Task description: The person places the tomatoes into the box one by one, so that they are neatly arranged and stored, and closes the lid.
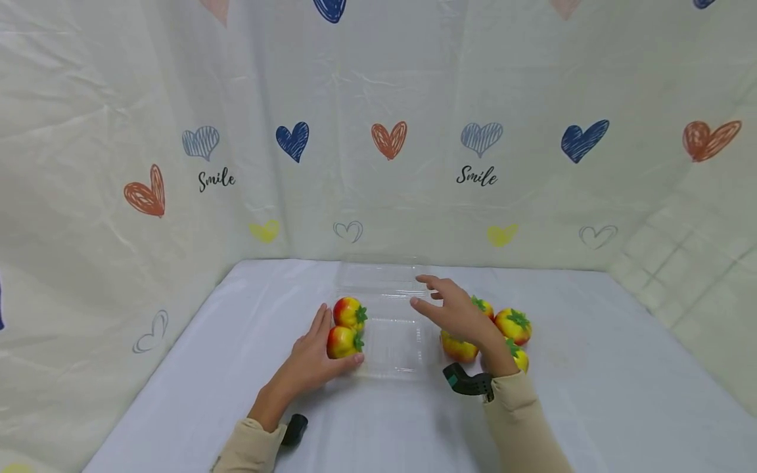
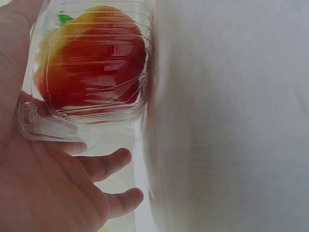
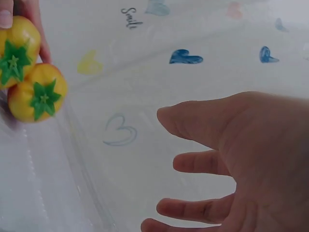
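A clear plastic clamshell box (image 1: 393, 374) sits mid-table with its lid (image 1: 378, 272) folded back. Along its left side lie a far fruit (image 1: 347, 312) and a near fruit (image 1: 343, 341), both red and yellow with green star-shaped leaf caps. My left hand (image 1: 316, 355) rests against the box's left wall, fingers extended, thumb at the near corner; one fruit (image 2: 96, 58) shows through the plastic in the left wrist view. My right hand (image 1: 461, 315) hovers at the box's right side, fingers spread and holding nothing, as the right wrist view shows.
Right of the box, partly behind my right forearm, several similar fruits (image 1: 513, 326) lie grouped on the white tablecloth (image 1: 597, 368). A pale curtain (image 1: 414, 190) printed with hearts hangs behind the table. Dark wrist cameras (image 1: 467, 381) are strapped to both wrists.
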Available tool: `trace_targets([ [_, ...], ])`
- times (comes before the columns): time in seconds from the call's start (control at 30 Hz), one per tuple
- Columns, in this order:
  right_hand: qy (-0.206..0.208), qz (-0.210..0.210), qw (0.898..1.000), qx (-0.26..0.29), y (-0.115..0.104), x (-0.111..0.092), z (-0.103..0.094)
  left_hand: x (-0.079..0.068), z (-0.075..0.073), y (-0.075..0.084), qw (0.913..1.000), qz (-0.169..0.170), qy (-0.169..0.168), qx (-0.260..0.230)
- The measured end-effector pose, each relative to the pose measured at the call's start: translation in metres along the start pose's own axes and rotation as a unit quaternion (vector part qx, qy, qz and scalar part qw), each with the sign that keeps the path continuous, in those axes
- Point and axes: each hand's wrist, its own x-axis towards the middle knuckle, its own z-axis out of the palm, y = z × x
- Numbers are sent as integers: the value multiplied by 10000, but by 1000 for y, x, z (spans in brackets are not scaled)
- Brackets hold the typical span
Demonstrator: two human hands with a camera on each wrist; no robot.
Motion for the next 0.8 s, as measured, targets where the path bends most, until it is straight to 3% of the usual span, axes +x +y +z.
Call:
trace_targets([
  [0.47, 513, 720, 9933, -748, 34, -27, -51, 1, -2, 0, 9997, 171, 52, 156],
  [0.6, 576, 935, 9915, -696, 49, -31, -61, 1, -2, -1, 9994, 252, 89, 236],
  [0.8, 371, 1579, 9854, -514, 70, -42, -75, 1, -2, -3, 9985, 360, 120, 394],
])
